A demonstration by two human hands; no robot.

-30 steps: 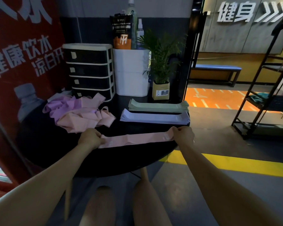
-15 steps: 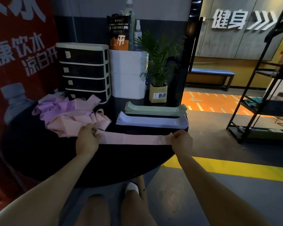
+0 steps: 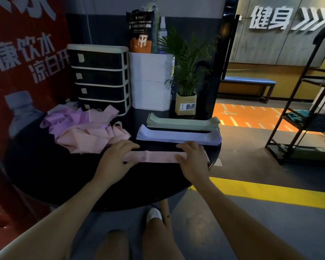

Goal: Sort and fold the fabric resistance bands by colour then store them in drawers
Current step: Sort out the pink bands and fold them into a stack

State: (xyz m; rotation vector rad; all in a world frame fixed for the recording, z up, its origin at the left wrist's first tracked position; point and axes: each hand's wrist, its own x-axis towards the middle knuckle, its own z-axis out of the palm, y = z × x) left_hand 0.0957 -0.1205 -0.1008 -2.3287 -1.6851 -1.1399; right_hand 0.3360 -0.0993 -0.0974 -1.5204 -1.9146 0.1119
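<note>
Head view, near to far: left hand point(image 3: 115, 158) & right hand point(image 3: 192, 157) lie flat w/ fingers point(image 3: 129, 145) straight, pressing opposite ends of a flattened pale pink fabric band point(image 3: 159, 156) on the round black tabletop point(image 3: 51, 166). Band's long axis runs left-right btwn both hands, so either end can fold inward. Beyond: lavender folded stack point(image 3: 178, 136), green folded stack point(image 3: 183, 122), unsorted pink-purple heap point(image 3: 84, 126), black drawer unit point(image 3: 99, 76).

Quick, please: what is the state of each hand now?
Left hand: open, fingers flat, pressing the left end of the pink band.
Right hand: open, pressing the band's right end.
</note>
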